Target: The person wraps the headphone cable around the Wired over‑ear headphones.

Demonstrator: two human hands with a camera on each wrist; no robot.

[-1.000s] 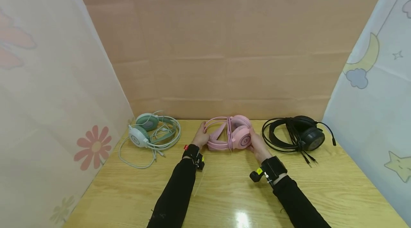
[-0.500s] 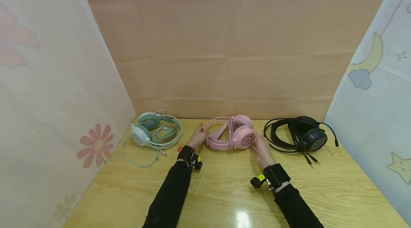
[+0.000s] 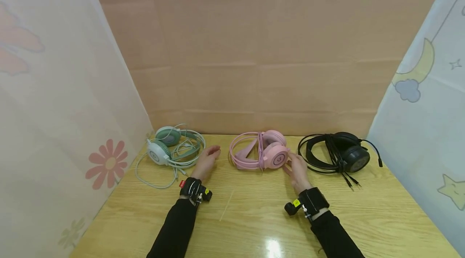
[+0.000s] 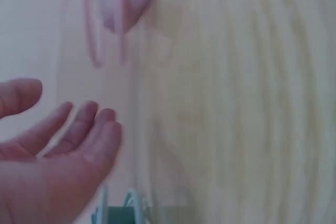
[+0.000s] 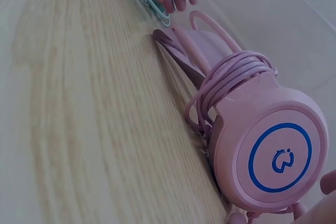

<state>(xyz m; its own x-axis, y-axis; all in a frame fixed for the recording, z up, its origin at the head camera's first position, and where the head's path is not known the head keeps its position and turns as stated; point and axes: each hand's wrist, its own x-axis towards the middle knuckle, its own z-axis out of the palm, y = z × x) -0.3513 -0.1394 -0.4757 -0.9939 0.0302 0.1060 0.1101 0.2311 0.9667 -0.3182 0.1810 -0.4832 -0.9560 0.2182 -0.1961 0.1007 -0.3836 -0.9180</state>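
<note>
Pink headphones lie on the table in the middle, their pink cable wound round the headband. My right hand is at their right-hand side, its fingertips at the edge of the near ear cup; they look loose, and part of the hand is out of the right wrist view. Away from the pink headphones, my left hand is over the table with its fingers loosely extended and nothing in them. It is close beside the white and green headphones, whose pale cable loops toward it.
Black headphones with a microphone and bundled black cable lie to the right. Behind the row rises a brown paper wall. Patterned white sheets stand on both sides of the wooden table.
My left hand has let go of the pink headphones and moved left toward the white and green ones. The right hand has loosened and drawn back slightly; the pink headphones stay almost in place.
</note>
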